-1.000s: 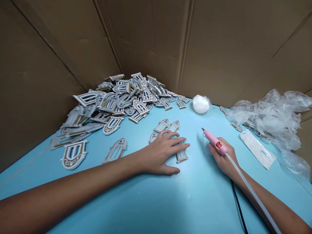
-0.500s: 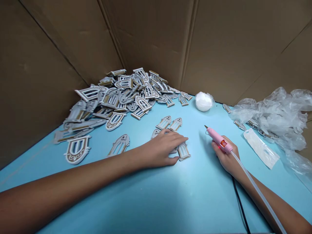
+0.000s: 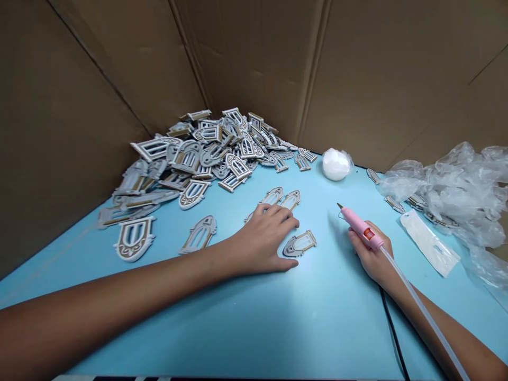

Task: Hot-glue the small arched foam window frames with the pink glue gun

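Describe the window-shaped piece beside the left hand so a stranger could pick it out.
On the blue tabletop, find the left hand. The piece lies just right of it, alone and turned sideways, unlike the two upright arched pieces beyond the fingers.

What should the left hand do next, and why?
Probably pin the loose arched window piece flat with the left hand: it lies free beside those fingers, and the right hand holds a pink pen-shaped tool close by.

We have a flat grey-and-gold arched window cutout [image 3: 299, 244] lying sideways, two matching cutouts [image 3: 291, 200] touching our left hand [image 3: 260, 238], and a slim pink glue pen [image 3: 357, 226] gripped in our right hand [image 3: 371, 255].
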`<move>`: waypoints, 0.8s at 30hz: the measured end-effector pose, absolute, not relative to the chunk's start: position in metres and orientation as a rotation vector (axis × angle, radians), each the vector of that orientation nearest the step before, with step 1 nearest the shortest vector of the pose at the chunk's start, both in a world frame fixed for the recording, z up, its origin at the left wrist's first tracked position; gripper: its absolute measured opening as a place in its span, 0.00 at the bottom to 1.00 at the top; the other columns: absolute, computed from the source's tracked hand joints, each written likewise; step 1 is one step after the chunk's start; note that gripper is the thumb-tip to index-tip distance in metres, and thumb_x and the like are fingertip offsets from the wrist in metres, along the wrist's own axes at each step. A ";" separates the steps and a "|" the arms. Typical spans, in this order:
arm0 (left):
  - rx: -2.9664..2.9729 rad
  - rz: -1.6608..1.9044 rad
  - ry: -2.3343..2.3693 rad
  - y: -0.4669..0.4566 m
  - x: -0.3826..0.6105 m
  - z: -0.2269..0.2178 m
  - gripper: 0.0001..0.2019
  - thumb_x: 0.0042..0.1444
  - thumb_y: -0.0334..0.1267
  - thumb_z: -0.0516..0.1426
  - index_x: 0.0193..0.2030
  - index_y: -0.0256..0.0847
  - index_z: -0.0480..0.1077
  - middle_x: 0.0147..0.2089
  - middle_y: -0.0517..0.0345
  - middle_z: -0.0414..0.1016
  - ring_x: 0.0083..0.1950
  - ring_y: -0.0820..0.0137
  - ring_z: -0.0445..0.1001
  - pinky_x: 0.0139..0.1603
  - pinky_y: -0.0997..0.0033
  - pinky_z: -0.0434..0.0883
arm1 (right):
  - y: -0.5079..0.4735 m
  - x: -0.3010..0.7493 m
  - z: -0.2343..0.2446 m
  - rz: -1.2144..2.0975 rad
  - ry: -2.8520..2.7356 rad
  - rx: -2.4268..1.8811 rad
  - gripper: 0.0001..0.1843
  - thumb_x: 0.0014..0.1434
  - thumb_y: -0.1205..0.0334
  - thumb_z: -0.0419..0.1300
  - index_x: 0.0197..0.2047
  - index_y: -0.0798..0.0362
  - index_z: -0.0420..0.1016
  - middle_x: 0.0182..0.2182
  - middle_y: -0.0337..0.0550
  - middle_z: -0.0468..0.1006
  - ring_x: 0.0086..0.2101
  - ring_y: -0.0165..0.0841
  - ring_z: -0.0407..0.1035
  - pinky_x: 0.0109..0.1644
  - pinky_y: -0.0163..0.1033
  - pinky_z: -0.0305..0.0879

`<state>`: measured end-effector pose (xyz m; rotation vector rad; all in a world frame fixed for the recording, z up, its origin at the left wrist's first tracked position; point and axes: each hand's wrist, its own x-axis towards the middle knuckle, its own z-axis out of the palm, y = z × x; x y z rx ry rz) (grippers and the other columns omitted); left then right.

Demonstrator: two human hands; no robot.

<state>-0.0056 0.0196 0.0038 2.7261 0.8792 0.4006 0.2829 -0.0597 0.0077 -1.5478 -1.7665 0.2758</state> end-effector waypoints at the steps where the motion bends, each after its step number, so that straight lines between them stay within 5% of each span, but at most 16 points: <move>1: 2.718 0.391 0.852 0.019 -0.006 0.004 0.24 0.51 0.51 0.69 0.49 0.40 0.72 0.53 0.46 0.75 0.58 0.50 0.71 0.59 0.47 0.59 | -0.060 0.283 0.008 0.275 -1.771 -1.546 0.07 0.67 0.57 0.60 0.36 0.49 0.72 0.27 0.39 0.74 0.25 0.32 0.70 0.27 0.38 0.65; 4: 2.692 0.359 0.843 0.020 -0.007 0.004 0.20 0.51 0.52 0.69 0.42 0.42 0.71 0.51 0.48 0.75 0.58 0.51 0.71 0.60 0.47 0.59 | -0.059 0.283 0.008 0.268 -1.799 -1.531 0.07 0.67 0.58 0.60 0.36 0.49 0.72 0.28 0.39 0.74 0.27 0.33 0.71 0.29 0.38 0.66; 6: 2.671 0.344 0.896 0.022 -0.008 0.006 0.27 0.47 0.60 0.70 0.41 0.41 0.70 0.51 0.47 0.75 0.58 0.48 0.71 0.60 0.46 0.60 | -0.059 0.283 0.009 0.263 -1.832 -1.516 0.06 0.67 0.60 0.59 0.37 0.49 0.72 0.29 0.40 0.75 0.29 0.33 0.72 0.31 0.39 0.68; 11: 2.600 0.341 0.788 0.028 -0.010 0.005 0.43 0.46 0.52 0.71 0.66 0.40 0.60 0.68 0.39 0.67 0.70 0.44 0.63 0.67 0.47 0.59 | -0.059 0.282 0.010 0.227 -2.003 -1.353 0.03 0.67 0.64 0.59 0.39 0.48 0.71 0.32 0.41 0.78 0.30 0.33 0.74 0.34 0.38 0.69; 24: 2.659 0.825 0.503 0.023 -0.010 -0.017 0.35 0.59 0.46 0.68 0.66 0.44 0.54 0.61 0.43 0.75 0.62 0.52 0.74 0.63 0.50 0.66 | -0.077 0.276 -0.005 0.217 -2.347 -1.122 0.09 0.68 0.69 0.54 0.35 0.50 0.69 0.29 0.40 0.70 0.27 0.30 0.65 0.27 0.35 0.60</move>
